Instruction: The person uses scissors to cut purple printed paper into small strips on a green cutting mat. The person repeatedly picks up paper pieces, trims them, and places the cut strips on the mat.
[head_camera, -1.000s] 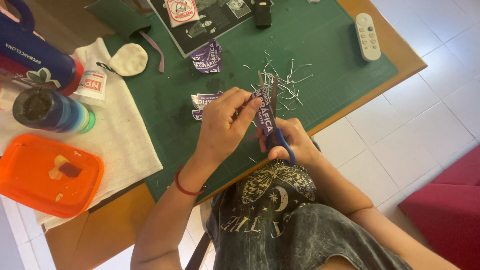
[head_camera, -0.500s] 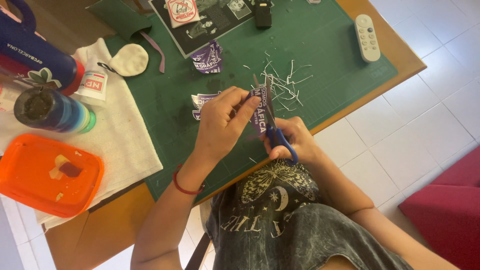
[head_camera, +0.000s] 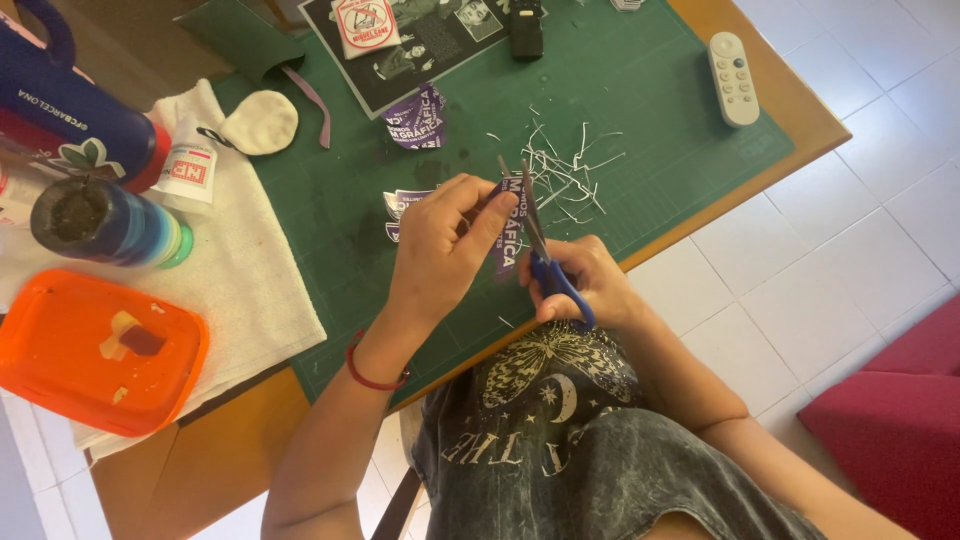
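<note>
Now left hand (head_camera: 440, 250) pinches purple sticker (head_camera: 507, 235); right hand (head_camera: 585, 285) grips blue-handled scissors (head_camera: 545, 262), blades on sticker.

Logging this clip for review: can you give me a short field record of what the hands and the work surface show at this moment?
left hand: pinches a purple printed sticker
right hand: works blue-handled scissors, blades at the sticker
surface: green cutting mat on a wooden table
scraps: thin white paper trimmings beyond the hands
nearby: white remote, orange lidded box, white towel
</note>
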